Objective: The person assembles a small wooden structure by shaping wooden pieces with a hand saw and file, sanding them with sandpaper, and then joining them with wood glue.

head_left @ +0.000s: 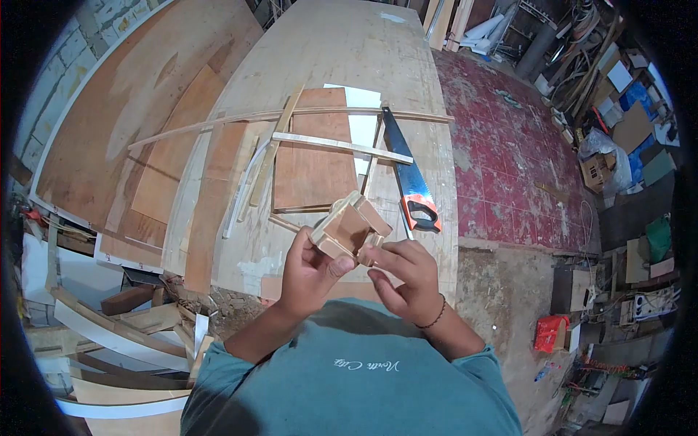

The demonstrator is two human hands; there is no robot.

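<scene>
A small wooden box-like piece, made of joined blocks with a recess in its middle, is held up over the near edge of the workbench. My left hand grips its lower left side, the thumb along the bottom edge. On the right side, my right hand has its fingertips pressed against a corner of the piece; what they pinch there is too small to make out. Beyond the piece lies a handsaw with a blue blade and an orange and black handle. Left of the saw is a brown plywood panel.
Wood strips lie crossed over the panel and a white sheet on the workbench. Large plywood sheets stand at the left. Curved wooden parts are stacked at lower left. Clutter and a red bag sit at the right.
</scene>
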